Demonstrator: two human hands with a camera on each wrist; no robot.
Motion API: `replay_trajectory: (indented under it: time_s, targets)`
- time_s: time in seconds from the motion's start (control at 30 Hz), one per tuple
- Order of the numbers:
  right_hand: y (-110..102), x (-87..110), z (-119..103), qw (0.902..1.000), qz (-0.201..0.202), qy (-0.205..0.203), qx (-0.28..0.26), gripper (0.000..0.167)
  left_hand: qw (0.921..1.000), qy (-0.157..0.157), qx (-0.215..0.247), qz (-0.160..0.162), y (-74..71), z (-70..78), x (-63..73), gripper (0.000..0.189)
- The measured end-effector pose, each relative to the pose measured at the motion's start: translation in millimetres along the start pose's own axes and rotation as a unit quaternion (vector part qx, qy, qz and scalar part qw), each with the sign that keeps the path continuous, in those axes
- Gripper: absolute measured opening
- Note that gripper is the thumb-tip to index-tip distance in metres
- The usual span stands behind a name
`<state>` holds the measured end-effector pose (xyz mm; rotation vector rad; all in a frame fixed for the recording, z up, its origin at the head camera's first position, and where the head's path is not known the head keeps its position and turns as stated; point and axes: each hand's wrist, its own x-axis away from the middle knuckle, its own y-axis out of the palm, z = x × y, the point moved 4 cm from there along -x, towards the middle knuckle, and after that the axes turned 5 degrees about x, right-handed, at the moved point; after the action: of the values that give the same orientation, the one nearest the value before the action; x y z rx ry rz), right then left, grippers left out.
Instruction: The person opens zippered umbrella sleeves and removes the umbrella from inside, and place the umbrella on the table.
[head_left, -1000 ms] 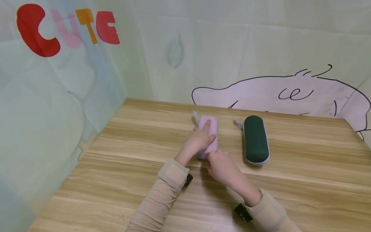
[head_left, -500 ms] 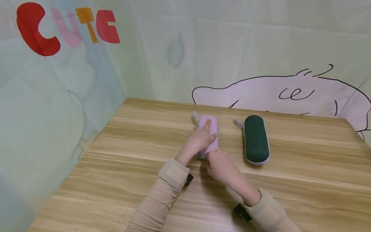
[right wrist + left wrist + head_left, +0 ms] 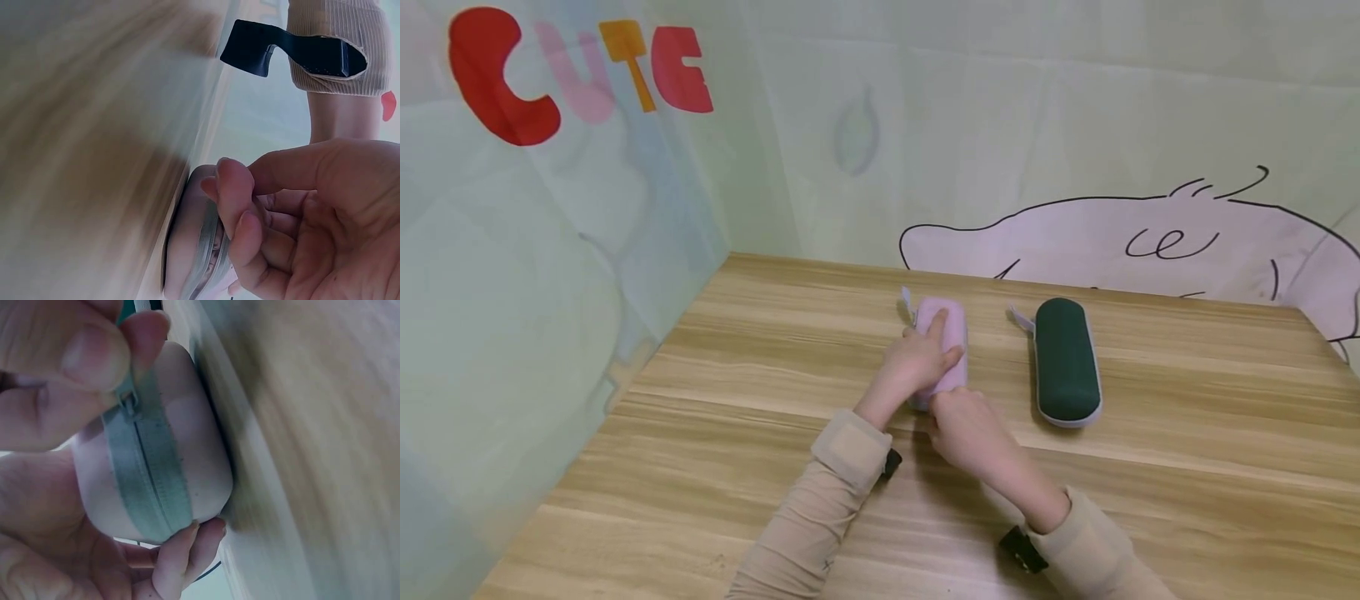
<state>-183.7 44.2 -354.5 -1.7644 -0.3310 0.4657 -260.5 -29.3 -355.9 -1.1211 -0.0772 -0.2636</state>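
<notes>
A pink zippered case lies on the wooden table in the head view. My left hand holds it from the left, its index finger along the top and other fingers curled at the side. At the near end, my right hand pinches the zipper pull; the metal slider shows in the left wrist view on a grey-green zipper band. Below the slider there, the teeth look joined. The right wrist view shows a gap in the zipper behind the slider. What lies inside is unclear.
A dark green zippered case with a light strap lies to the right of the pink one. The wooden table meets a printed cloth backdrop at its back and left. Each wrist carries a black camera mount.
My right hand has shifted slightly left along the near end of the pink case. The left hand and both cases stay in place.
</notes>
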Motion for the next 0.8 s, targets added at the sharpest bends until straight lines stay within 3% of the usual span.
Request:
replay_trajectory:
  time_s: [0.37, 0.8]
  targets:
    - [0.8, -0.6, -5.4, 0.9994, 0.027, -0.020, 0.012, 0.034, 1.0000, 0.005, 0.002, 0.003, -1.3, 0.6, 1.7, 0.070]
    - [2.2, -2.3, -8.6, 0.9994, 0.023, -0.025, 0.011, 0.031, 1.0000, 0.001, 0.007, 0.001, -0.1, -0.6, 1.0, 0.071]
